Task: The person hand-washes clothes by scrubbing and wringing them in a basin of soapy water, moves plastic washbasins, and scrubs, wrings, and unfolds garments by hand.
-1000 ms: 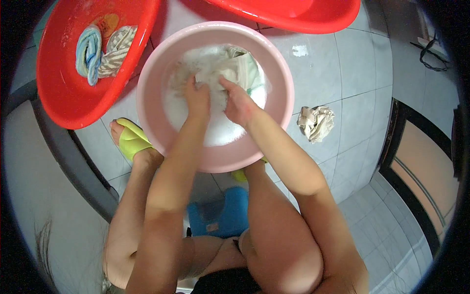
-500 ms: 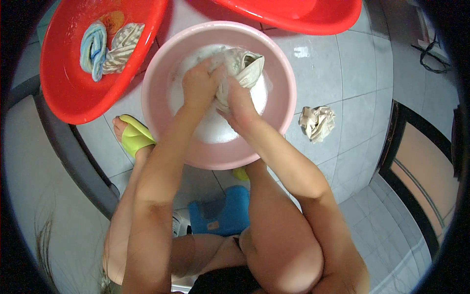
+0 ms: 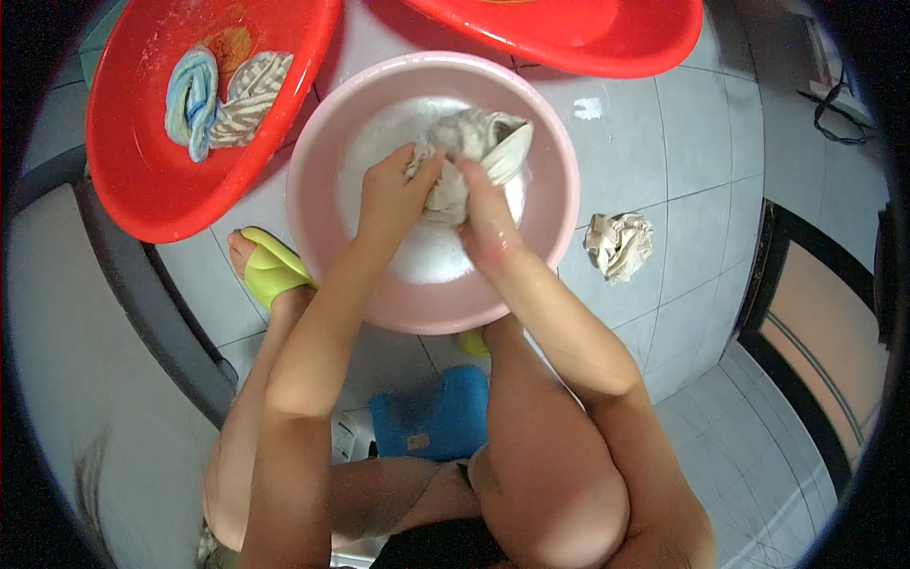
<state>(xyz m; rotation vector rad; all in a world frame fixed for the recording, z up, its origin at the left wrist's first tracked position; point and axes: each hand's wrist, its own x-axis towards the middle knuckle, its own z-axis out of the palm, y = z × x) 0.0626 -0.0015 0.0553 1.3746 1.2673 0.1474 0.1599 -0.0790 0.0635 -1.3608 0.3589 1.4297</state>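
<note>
Pale cloth (image 3: 488,137) hangs bunched in the hands over the sudsy water (image 3: 427,261) of a pink basin (image 3: 408,305). The left hand (image 3: 391,192) is curled closed, pinching a fold between thumb and fingers. The right hand (image 3: 488,216) grips the cloth more loosely, thumb laid along it, fingers mostly hidden. To the right, a crumpled beige cloth (image 3: 619,247) lies on the tiled floor (image 3: 616,133). At upper left, a red basin (image 3: 156,194) holds a twisted blue cloth (image 3: 192,100) beside a patterned one (image 3: 251,100).
</note>
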